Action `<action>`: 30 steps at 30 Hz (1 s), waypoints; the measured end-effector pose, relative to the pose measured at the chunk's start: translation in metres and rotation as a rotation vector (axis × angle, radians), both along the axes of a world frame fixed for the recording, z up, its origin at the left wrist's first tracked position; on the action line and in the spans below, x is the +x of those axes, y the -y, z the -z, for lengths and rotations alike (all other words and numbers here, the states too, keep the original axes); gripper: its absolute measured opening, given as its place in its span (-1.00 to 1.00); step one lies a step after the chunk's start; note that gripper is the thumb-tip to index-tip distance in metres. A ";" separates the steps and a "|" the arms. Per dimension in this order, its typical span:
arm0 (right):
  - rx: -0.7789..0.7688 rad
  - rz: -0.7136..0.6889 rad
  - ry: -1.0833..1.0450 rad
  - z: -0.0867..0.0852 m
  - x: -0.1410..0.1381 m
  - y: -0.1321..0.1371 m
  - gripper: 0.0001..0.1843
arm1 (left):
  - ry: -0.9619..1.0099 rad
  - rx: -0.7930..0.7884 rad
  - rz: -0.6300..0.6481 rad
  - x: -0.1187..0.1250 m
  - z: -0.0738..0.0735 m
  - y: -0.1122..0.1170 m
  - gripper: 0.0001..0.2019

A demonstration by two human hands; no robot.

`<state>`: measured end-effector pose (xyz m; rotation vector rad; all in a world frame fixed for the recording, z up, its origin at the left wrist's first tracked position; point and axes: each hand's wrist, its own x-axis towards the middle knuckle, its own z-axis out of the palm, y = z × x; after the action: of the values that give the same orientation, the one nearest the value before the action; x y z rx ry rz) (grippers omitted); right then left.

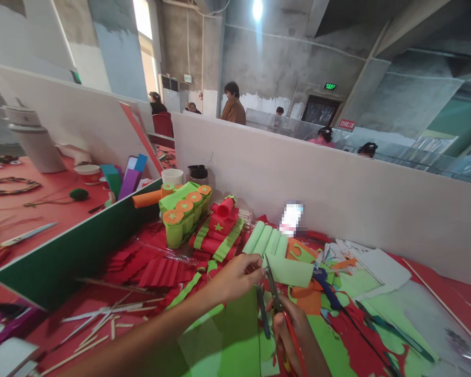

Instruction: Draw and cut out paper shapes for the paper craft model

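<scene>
My right hand (292,327) grips red-handled scissors (273,288), their blades pointing up and away from me. Close beside the blade tips is my left hand (243,275), its fingers pinched together. Whatever they hold, if anything, is too small to make out. Just beyond the blades lies a pale green sheet of paper (292,269), next to several pale green paper rolls (265,240). A dark slim tool (264,311) rests on green paper (235,330) below my hands. Farther back stand a red paper model (220,230) with a star and a green-and-orange paper model (184,209).
At the right lie a blue glue gun (327,288) and paper scraps (361,283). Thin wooden sticks (98,330) and folded red paper (165,269) are at the left. A lit phone (291,219) leans on the white partition (337,183). A green divider (74,246) borders the left side.
</scene>
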<state>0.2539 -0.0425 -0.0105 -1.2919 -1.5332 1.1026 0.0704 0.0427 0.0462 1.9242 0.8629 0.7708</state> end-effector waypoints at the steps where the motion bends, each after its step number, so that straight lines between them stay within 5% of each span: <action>1: -0.001 0.000 0.002 0.000 0.000 0.000 -0.25 | 0.000 -0.002 0.001 0.000 0.000 0.000 -0.76; 30: 0.071 -0.062 0.137 -0.007 0.008 0.000 -0.23 | -0.045 -0.041 0.084 -0.005 -0.004 -0.003 -0.76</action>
<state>0.2621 -0.0422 -0.0031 -1.3020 -1.7083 1.0066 0.0654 0.0457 0.0505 1.9351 0.8135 0.6575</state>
